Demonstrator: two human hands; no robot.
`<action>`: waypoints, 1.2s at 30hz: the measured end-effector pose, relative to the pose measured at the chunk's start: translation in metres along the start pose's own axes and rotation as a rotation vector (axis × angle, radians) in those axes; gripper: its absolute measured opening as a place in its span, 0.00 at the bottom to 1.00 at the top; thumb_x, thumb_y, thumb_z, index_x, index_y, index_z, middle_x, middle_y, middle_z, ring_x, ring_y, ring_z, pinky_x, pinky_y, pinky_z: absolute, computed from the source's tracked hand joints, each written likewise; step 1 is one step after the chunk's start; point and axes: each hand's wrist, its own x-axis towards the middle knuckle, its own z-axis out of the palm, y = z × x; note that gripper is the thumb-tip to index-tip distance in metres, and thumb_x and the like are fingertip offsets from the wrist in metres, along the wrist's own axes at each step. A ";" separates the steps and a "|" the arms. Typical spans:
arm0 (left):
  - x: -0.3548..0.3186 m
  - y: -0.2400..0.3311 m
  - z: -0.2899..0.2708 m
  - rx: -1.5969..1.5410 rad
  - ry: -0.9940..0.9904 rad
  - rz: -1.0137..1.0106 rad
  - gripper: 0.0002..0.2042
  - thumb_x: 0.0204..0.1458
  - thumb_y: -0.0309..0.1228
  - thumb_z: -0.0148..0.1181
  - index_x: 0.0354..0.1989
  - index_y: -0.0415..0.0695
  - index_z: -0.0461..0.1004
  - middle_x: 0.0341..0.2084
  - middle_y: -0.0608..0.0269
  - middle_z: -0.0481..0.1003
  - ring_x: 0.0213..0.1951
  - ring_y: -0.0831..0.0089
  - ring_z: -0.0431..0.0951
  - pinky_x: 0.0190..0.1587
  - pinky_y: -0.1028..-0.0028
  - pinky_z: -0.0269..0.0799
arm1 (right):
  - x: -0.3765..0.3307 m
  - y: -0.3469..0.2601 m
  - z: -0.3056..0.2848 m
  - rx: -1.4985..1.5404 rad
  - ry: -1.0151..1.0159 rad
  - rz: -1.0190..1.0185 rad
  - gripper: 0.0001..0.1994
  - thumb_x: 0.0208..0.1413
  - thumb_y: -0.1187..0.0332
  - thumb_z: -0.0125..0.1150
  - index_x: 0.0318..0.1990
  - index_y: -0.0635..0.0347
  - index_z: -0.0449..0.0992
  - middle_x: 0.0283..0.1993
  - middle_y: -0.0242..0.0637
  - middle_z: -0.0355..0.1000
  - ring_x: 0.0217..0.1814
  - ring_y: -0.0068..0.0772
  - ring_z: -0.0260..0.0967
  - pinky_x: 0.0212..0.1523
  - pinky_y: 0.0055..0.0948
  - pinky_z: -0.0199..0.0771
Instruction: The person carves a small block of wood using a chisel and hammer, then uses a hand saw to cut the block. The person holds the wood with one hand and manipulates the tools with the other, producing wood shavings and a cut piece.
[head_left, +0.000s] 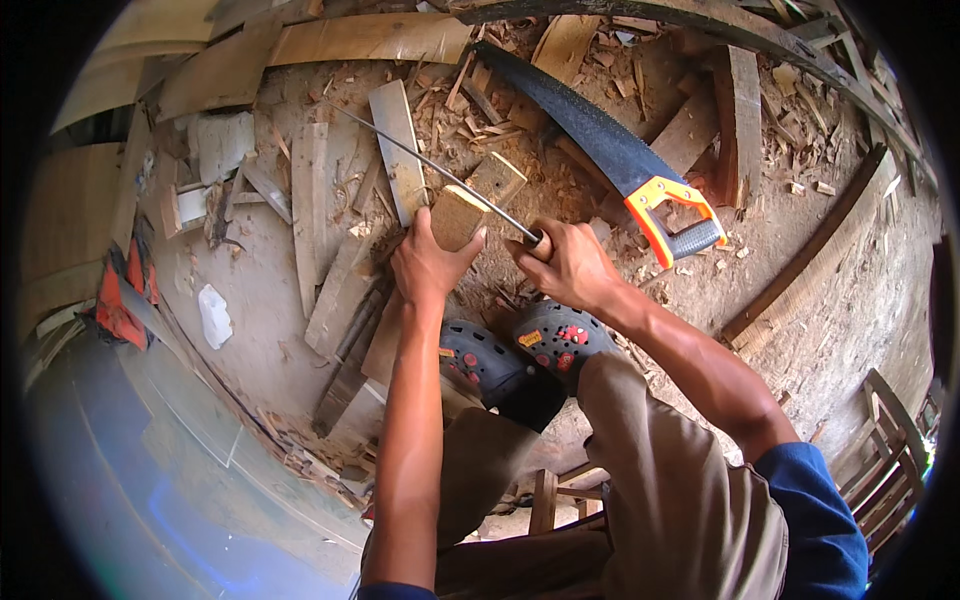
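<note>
My left hand [428, 262] grips a small light wooden block [458, 214], holding it down in front of my feet. My right hand [566, 262] is closed around the handle of a long thin metal file [440, 172]. The file's shaft slants up to the left and passes across the top of the block. My two dark clog shoes [520, 352] stand just below both hands.
A handsaw with a dark blade and an orange and grey handle [668, 218] lies on the ground to the right. Planks, offcuts and wood shavings [330, 230] cover the dirt floor. An orange tool [118, 300] lies at left; a wooden chair [890, 450] stands at right.
</note>
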 end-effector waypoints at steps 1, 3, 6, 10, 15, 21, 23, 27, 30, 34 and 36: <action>0.001 0.003 -0.004 -0.045 -0.039 -0.041 0.33 0.38 0.56 0.75 0.44 0.42 0.73 0.30 0.39 0.81 0.36 0.37 0.81 0.38 0.47 0.77 | -0.001 -0.008 -0.001 0.016 0.048 -0.061 0.13 0.53 0.64 0.63 0.34 0.69 0.76 0.28 0.61 0.74 0.37 0.65 0.77 0.37 0.52 0.75; -0.001 0.001 -0.001 -0.011 0.016 -0.001 0.35 0.37 0.56 0.75 0.47 0.41 0.73 0.30 0.40 0.81 0.34 0.39 0.82 0.37 0.48 0.78 | 0.000 0.008 0.006 -0.013 0.013 0.019 0.12 0.53 0.65 0.63 0.33 0.69 0.76 0.28 0.61 0.73 0.37 0.65 0.77 0.37 0.52 0.76; 0.002 0.000 0.002 -0.018 -0.001 -0.001 0.36 0.36 0.56 0.75 0.48 0.40 0.74 0.29 0.40 0.81 0.34 0.40 0.82 0.38 0.49 0.78 | 0.008 0.049 0.010 -0.168 -0.116 -0.017 0.11 0.53 0.67 0.62 0.29 0.70 0.74 0.28 0.62 0.72 0.36 0.65 0.76 0.37 0.52 0.76; -0.001 -0.003 0.001 0.009 0.024 0.000 0.36 0.36 0.56 0.75 0.47 0.40 0.74 0.29 0.40 0.81 0.33 0.40 0.82 0.37 0.49 0.78 | 0.002 0.014 0.002 -0.007 0.027 0.021 0.12 0.52 0.68 0.63 0.27 0.71 0.74 0.27 0.61 0.72 0.35 0.66 0.75 0.37 0.52 0.76; 0.004 0.001 0.003 0.001 0.028 0.014 0.37 0.37 0.58 0.74 0.48 0.41 0.74 0.30 0.40 0.81 0.33 0.40 0.82 0.38 0.48 0.79 | 0.008 0.061 0.020 -0.113 -0.014 -0.068 0.11 0.53 0.66 0.63 0.32 0.68 0.75 0.24 0.57 0.72 0.30 0.59 0.76 0.34 0.47 0.75; -0.001 0.002 -0.004 0.000 -0.016 -0.041 0.35 0.38 0.57 0.76 0.46 0.42 0.73 0.29 0.39 0.81 0.35 0.37 0.81 0.38 0.47 0.77 | 0.001 0.008 0.004 0.005 0.097 -0.074 0.11 0.54 0.68 0.61 0.32 0.70 0.74 0.24 0.59 0.71 0.28 0.60 0.76 0.33 0.47 0.75; -0.001 0.001 -0.002 -0.009 0.002 -0.026 0.35 0.38 0.57 0.75 0.46 0.42 0.73 0.30 0.39 0.81 0.36 0.37 0.81 0.39 0.46 0.77 | -0.003 0.023 0.010 -0.006 0.080 -0.042 0.13 0.53 0.65 0.62 0.31 0.71 0.75 0.25 0.61 0.72 0.33 0.65 0.76 0.35 0.51 0.76; 0.003 0.003 -0.002 -0.022 -0.028 -0.066 0.35 0.38 0.57 0.75 0.46 0.42 0.73 0.30 0.38 0.81 0.37 0.37 0.81 0.40 0.46 0.76 | 0.000 0.056 0.013 -0.162 -0.081 0.063 0.14 0.51 0.65 0.63 0.28 0.71 0.75 0.26 0.62 0.73 0.37 0.68 0.75 0.36 0.53 0.76; -0.001 -0.001 -0.002 0.007 -0.031 -0.079 0.33 0.38 0.55 0.75 0.46 0.44 0.72 0.30 0.40 0.81 0.37 0.38 0.82 0.40 0.46 0.76 | -0.003 0.026 0.008 -0.013 0.011 0.007 0.14 0.51 0.64 0.63 0.30 0.70 0.75 0.25 0.62 0.72 0.34 0.66 0.76 0.35 0.52 0.76; 0.002 -0.003 0.002 -0.038 -0.017 -0.026 0.34 0.39 0.56 0.75 0.46 0.44 0.72 0.30 0.40 0.81 0.36 0.38 0.82 0.37 0.46 0.77 | -0.003 0.052 0.018 -0.056 0.014 -0.022 0.14 0.52 0.63 0.64 0.34 0.70 0.75 0.25 0.59 0.73 0.30 0.59 0.77 0.34 0.46 0.76; 0.002 0.001 -0.002 -0.029 -0.023 -0.038 0.33 0.39 0.56 0.75 0.46 0.44 0.72 0.29 0.40 0.81 0.35 0.38 0.82 0.37 0.46 0.77 | 0.000 0.065 0.015 -0.220 -0.141 0.053 0.13 0.53 0.65 0.64 0.34 0.69 0.75 0.26 0.59 0.74 0.30 0.58 0.77 0.35 0.46 0.76</action>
